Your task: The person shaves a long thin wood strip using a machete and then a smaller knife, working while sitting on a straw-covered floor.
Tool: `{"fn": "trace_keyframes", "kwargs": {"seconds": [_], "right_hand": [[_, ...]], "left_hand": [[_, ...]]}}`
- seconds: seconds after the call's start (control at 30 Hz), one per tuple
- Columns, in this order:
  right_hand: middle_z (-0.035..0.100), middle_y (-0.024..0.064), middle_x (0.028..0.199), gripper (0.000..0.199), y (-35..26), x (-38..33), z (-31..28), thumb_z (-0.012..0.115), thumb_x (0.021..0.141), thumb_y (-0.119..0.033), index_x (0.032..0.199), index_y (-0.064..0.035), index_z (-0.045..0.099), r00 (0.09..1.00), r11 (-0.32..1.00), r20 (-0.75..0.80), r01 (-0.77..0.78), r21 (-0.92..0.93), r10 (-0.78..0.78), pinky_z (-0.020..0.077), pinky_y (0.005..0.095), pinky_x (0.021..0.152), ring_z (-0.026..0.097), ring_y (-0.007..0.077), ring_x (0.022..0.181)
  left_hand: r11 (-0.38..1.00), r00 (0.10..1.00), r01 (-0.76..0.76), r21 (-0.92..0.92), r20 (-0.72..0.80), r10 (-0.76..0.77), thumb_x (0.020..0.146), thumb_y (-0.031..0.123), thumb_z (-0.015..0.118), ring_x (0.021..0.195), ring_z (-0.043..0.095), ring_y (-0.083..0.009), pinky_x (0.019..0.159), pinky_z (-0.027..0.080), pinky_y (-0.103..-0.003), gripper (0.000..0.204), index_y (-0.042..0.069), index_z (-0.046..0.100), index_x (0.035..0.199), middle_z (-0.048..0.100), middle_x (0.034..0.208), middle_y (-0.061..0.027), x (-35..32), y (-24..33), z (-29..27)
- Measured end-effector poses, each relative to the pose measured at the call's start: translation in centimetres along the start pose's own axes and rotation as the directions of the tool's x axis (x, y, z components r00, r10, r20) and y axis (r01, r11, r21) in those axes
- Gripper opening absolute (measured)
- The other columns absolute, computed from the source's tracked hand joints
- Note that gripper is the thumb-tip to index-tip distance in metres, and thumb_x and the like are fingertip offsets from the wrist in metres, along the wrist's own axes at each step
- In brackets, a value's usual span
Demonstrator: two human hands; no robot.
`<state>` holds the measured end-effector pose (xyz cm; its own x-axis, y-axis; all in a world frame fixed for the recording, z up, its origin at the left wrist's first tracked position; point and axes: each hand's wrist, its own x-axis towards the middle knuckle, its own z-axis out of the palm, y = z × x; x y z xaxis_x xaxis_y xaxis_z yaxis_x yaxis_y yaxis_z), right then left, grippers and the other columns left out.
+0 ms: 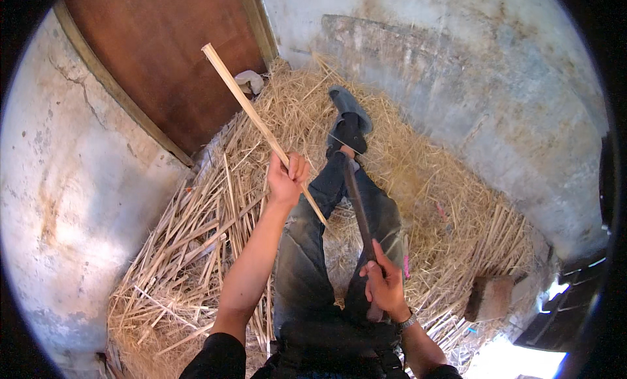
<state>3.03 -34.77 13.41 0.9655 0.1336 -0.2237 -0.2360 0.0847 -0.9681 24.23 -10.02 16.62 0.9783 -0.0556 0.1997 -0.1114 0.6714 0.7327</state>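
Note:
My left hand point(287, 178) is closed around a pale, split wooden stick point(243, 99). The stick slants from the upper left, near the brown door, down to a thinner end above my knees. In my right hand point(384, 281) is a long knife point(358, 206) with a dark, narrow blade. Its blade points away from me, over my leg, and the butt of the handle shows below the fist. Knife and stick are apart. My legs in dark trousers point(300, 248) stretch forward, crossed near the ankles, with a grey slipper point(351, 108) at the far end.
Shavings and split strips point(196, 248) cover the floor around me, thickest on the left. A brown door point(163, 59) stands at the far left between stained pale walls point(457, 72). On the right lies a brick-like block point(490, 298). A whitish crumpled thing point(249, 82) rests by the door.

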Motion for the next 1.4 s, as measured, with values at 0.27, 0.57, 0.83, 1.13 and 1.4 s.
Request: {"fn": "trace_keyframes", "kwargs": {"seconds": [0.27, 0.57, 0.83, 1.13, 1.4], "right_hand": [[0.063, 0.0048, 0.085, 0.052, 2.3, -0.5, -1.1, 0.046, 0.105, -0.016, 0.155, -0.0099, 0.033, 0.947, 0.951, 0.156, -0.253, -0.178, 0.281, 0.0452, 0.0231, 0.043, 0.051, 0.0052, 0.046], [0.064, 0.0046, 0.084, 0.051, 1.6, -1.2, -2.0, 0.045, 0.106, -0.016, 0.155, -0.0123, 0.034, 0.991, 0.977, 0.117, -0.038, -0.211, 0.064, 0.0453, 0.0236, 0.043, 0.051, 0.0059, 0.047], [0.063, 0.0034, 0.084, 0.051, -2.7, -1.2, -1.6, 0.043, 0.107, -0.016, 0.157, -0.014, 0.031, 0.995, 0.994, -0.054, 0.08, -0.068, -0.084, 0.0437, 0.0236, 0.042, 0.05, 0.0063, 0.045], [0.063, 0.006, 0.086, 0.051, -1.6, -0.7, -4.8, 0.04, 0.107, -0.014, 0.156, -0.0088, 0.03, 0.952, 0.955, 0.136, -0.255, -0.154, 0.276, 0.043, 0.0228, 0.042, 0.05, 0.005, 0.046], [0.063, 0.0052, 0.08, 0.052, 3.2, -2.0, -4.6, 0.045, 0.106, -0.016, 0.156, -0.0098, 0.032, 0.996, 0.994, 0.065, -0.063, -0.084, 0.069, 0.0439, 0.0257, 0.042, 0.051, 0.0068, 0.046]], "left_hand": [[0.98, 0.966, -0.199, 0.032, -0.162, 0.201, 0.108, 0.05, 0.025, 0.047, 0.02, -0.0122, 0.048, 0.02, -0.029, 0.059, 0.013, 0.03, 0.062, 0.027, 0.054, 0.0016, -0.4, -1.5, -0.1], [0.983, 0.978, -0.169, 0.067, -0.112, 0.175, 0.104, 0.059, 0.027, 0.049, 0.017, -0.0123, 0.049, 0.018, -0.03, 0.065, 0.014, 0.029, 0.057, 0.023, 0.053, 0.0017, -0.4, -3.3, 1.3], [0.97, 0.958, -0.208, 0.123, -0.173, 0.227, 0.103, 0.064, 0.028, 0.048, 0.018, -0.0127, 0.047, 0.018, -0.03, 0.069, 0.014, 0.027, 0.056, 0.022, 0.053, 0.0024, 0.2, -3.6, 2.4], [0.941, 0.866, -0.291, 0.171, -0.37, 0.335, 0.104, 0.061, 0.03, 0.044, 0.025, -0.0134, 0.044, 0.023, -0.03, 0.069, 0.011, 0.032, 0.058, 0.028, 0.051, 0.0001, 1.1, -4.4, 2.4], [0.932, 0.866, -0.275, 0.238, -0.36, 0.347, 0.103, 0.064, 0.033, 0.046, 0.024, -0.0149, 0.046, 0.022, -0.031, 0.068, 0.012, 0.031, 0.058, 0.027, 0.052, -0.0001, 1.1, -4.8, 4.3]]}}
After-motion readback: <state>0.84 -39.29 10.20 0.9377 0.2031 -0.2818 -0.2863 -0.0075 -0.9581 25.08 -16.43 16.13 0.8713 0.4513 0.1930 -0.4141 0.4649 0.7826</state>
